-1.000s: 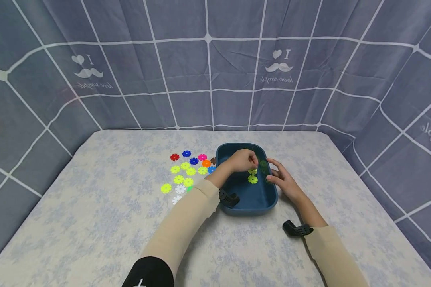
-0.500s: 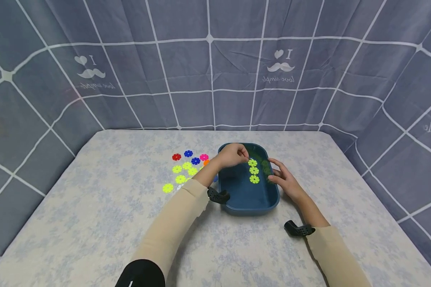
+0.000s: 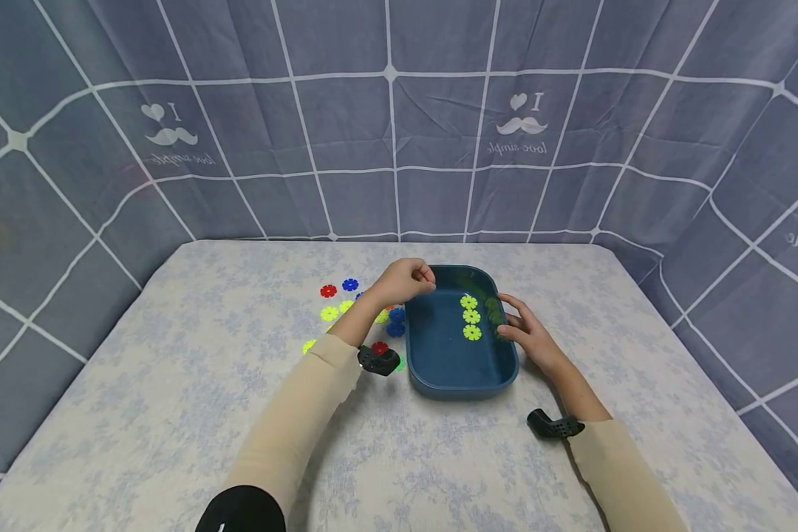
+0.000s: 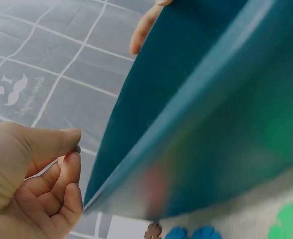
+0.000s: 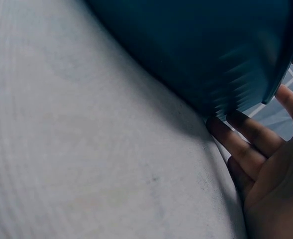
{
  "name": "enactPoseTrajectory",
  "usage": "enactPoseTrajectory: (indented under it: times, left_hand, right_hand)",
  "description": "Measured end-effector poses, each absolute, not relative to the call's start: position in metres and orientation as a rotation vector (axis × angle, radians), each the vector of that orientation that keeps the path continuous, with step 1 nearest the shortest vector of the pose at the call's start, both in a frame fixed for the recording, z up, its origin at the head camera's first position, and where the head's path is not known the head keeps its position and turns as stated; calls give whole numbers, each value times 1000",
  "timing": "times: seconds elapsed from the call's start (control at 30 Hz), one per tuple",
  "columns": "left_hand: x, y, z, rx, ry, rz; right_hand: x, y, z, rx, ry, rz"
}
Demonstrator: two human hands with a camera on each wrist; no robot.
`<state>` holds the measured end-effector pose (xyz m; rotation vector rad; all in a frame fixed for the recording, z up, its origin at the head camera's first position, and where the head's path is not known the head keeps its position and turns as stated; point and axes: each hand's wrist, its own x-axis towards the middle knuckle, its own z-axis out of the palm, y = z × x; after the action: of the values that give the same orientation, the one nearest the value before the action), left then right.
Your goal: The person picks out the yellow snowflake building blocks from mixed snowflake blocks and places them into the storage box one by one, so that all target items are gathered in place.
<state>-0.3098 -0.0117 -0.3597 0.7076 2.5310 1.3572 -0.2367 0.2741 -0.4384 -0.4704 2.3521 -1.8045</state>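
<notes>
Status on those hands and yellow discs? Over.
Left hand curled by left rim of bin, holding no visible disc; right hand touching bin's right side. Three yellow discs inside. Left arm hides some tabletop discs.

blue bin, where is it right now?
In the head view, the blue bin stands on the table just right of centre, the left hand by its far-left corner, the right hand against its right wall.
</notes>
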Motion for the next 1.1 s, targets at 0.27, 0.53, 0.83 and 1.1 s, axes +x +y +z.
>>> enactPoseTrajectory:
  times: [0.27,0.53,0.83,1.1]
  left_hand:
    - [-308,-38,-362,614,2554,1364]
    - [-309,-59,-372,554,2574,1330]
    - [-304,-78,-376,491,2597,1327]
    - [-302,-94,-383,394,2596,1329]
  right_hand:
    - [-237,275,-438,-479,2364,-1792]
    - [-236,274,-437,-468,2357,-1800]
    - [-236,274,-437,-492,2347,-1811]
    - [-237,274,-437,-468,2354,-1805]
